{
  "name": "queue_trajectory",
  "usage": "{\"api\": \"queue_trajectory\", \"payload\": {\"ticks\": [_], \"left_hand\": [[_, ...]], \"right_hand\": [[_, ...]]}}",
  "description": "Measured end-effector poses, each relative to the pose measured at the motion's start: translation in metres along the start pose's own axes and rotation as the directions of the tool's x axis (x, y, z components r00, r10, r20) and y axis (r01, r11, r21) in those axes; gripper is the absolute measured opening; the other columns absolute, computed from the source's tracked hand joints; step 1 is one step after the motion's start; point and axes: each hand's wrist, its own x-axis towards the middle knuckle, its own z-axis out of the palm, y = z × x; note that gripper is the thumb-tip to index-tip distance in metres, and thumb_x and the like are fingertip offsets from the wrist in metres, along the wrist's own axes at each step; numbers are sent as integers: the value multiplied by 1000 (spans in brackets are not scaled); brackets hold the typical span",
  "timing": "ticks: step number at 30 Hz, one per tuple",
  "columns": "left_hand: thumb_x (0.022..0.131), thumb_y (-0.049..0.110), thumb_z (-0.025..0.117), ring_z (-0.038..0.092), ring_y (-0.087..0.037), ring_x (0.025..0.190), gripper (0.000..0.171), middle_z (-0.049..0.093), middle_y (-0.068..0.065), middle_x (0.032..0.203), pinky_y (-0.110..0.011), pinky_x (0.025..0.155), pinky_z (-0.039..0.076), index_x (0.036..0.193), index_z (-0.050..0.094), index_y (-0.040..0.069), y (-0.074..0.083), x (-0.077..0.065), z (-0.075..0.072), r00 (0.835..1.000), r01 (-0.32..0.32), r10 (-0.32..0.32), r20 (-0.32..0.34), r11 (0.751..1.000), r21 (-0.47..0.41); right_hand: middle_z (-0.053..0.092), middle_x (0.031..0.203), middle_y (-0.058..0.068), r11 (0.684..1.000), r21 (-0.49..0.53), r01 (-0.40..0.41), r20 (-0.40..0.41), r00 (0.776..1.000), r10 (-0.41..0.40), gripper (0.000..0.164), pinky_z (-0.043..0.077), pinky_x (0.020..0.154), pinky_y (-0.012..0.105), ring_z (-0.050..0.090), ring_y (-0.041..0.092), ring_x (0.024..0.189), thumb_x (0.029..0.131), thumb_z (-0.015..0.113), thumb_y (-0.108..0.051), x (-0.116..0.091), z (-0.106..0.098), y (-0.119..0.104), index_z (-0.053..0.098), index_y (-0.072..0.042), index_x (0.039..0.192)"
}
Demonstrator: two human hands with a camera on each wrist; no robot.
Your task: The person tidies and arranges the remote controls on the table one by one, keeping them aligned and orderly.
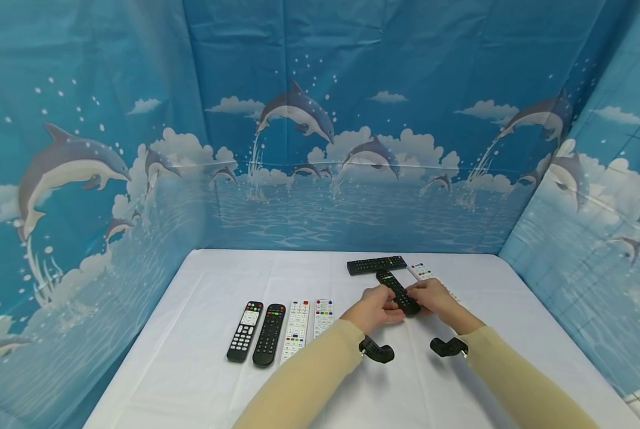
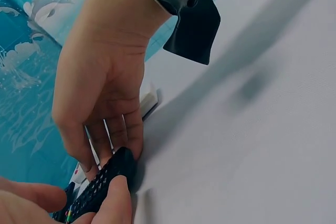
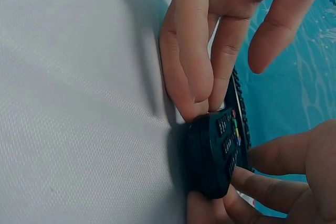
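Nearest are two beige sleeves, each with a black strap dangling at the wrist.

On the left half of the white-covered worktop four remotes stand in a row, long sides to its left edge: a black one with pale buttons, a plain black one, then two white ones, whose near ends go under the left sleeve.

The black remote between the hands lies right of the middle, toward the worktop's far edge, slanting with its top pointing away and leftward. It is slim and dark, with rows of small black keys, a few coloured keys near the top and a rounded near end; whether its whole underside meets the cloth is hidden.

The left hand pinches its left long side, fingers drawn in close. The right hand has its fingers loosely extended, tips touching the right side near the rounded end, with one digit standing off in the right wrist view.

Just beyond, a crosswise remote, also black, lies near the far edge; right of it a slanted white remote is partly covered by the right hand.

Behind rises a blue dolphin curtain.
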Motion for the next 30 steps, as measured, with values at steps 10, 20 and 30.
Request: {"api": "queue_trajectory", "payload": {"ticks": [10, 20, 30], "left_hand": [[84, -12, 60, 62, -40, 113, 31, 60, -33, 121, -43, 97, 54, 115, 60, -17, -1, -4, -5, 998, -39, 36, 48, 998, 56], [76, -26, 60, 69, -30, 96, 33, 69, -26, 102, -39, 85, 59, 108, 64, -19, -4, 4, 0, 991, -115, 117, -61, 993, 40], [75, -26, 65, 71, -27, 93, 38, 70, -19, 102, -35, 79, 61, 110, 69, -10, 3, -8, -5, 983, -171, 176, -49, 981, 91]], "right_hand": [[69, 109, 20, 982, 189, -24, 80, 997, 9, 35, 60, 67, 34, 65, 17, 78, 98, 53, -6, -6, -4, -1, 61, 12, 127], [68, 105, 14, 955, 294, -32, 117, 993, -3, 40, 59, 67, 30, 64, 12, 69, 96, 51, 2, -11, -5, -3, 55, 12, 135], [60, 125, 25, 928, 371, -2, 102, 994, -39, 42, 60, 74, 33, 65, 13, 77, 99, 56, -2, -27, -3, -12, 52, 11, 139]]}}
